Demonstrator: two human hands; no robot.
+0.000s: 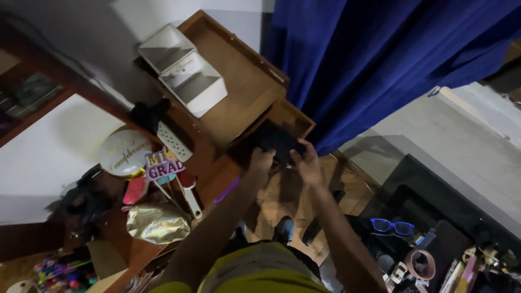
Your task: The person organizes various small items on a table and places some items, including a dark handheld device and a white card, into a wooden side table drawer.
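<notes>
at the open drawer (296, 116) beside the blue curtain (380, 59), a dark bundle (277, 142) sits held by both hands. left hand (261, 161) and right hand (306, 163) have fingers curled closed on its near edge. judgement: support it evenly from both sides, keeping clear of the drawer's rim.

Premises: a cluttered domestic room, apparently a home storage or bedroom corner. Evidence: wooden desk (239, 81) with open drawer (287, 122), white organiser boxes (184, 70), blue curtain (380, 59), party balloon (124, 153), gold foil decoration (157, 222), blue novelty glasses (392, 226), wood-pattern floor (282, 198).
</notes>
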